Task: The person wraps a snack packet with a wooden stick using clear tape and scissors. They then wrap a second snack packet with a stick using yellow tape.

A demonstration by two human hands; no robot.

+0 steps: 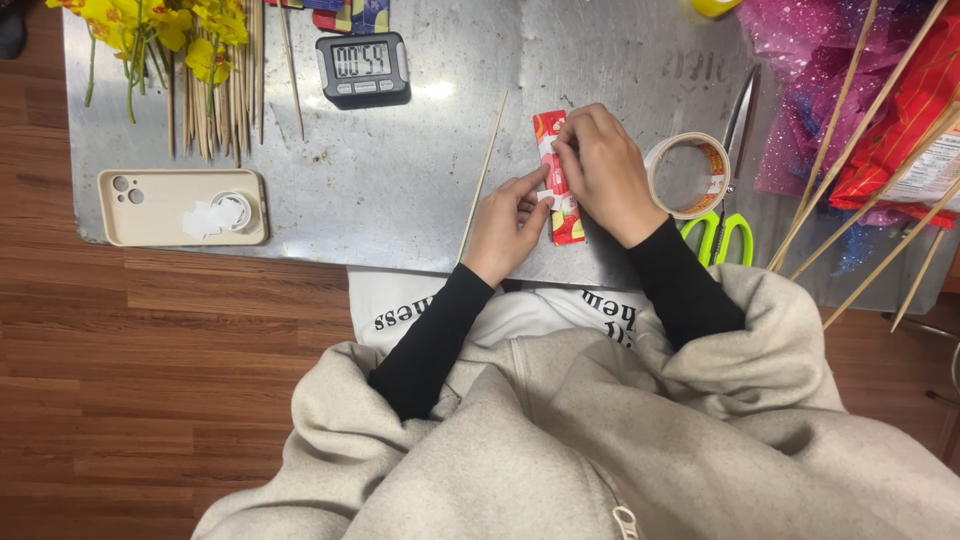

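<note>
Head view: a narrow red and yellow packet (560,185) lies lengthwise on the metal sheet (400,180), and everything else sits around it. The right hand (605,172) covers its upper part, fingers curled down and pinching the packet's edge. The left hand (507,225) touches its lower left side, thumb and forefinger closed on that edge. Just left of the packet lies a single thin wooden skewer (483,175). Just right of it sits a roll of tape (688,176), then green-handled scissors (728,190). Up and left stands a digital timer (363,68); far left lies a beige phone case (183,207).
</note>
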